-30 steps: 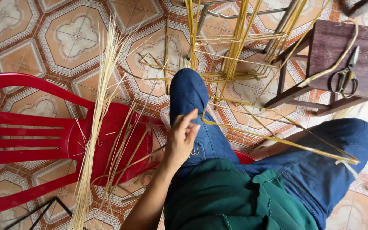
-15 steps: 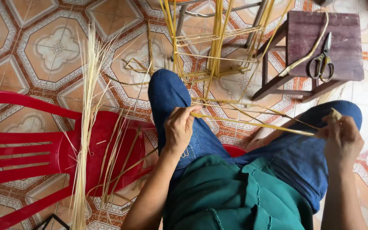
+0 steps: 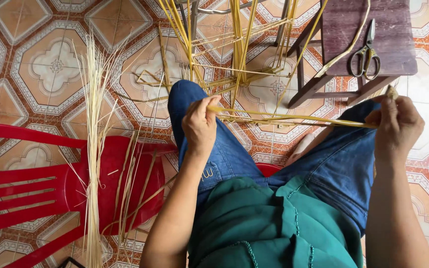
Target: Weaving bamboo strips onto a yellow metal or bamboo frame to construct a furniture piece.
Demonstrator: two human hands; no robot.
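My left hand (image 3: 200, 125) rests over my left knee in blue jeans and pinches one end of a long yellow straw strip (image 3: 294, 118). My right hand (image 3: 397, 124) grips the other end above my right knee, so the strip runs taut between both hands. Just beyond my knees stands a half-woven frame of yellow strips (image 3: 234, 54) on the tiled floor.
A red plastic chair (image 3: 35, 183) lies to my left with a bundle of pale straw (image 3: 94, 149) across it. A dark wooden stool (image 3: 368, 44) at the upper right carries scissors (image 3: 366, 52) and a loose strip. Patterned tiles cover the floor.
My right hand came into view and took hold of the strip's far end. Both hands rose and pulled the strip straight across my knees. The view shifted slightly.
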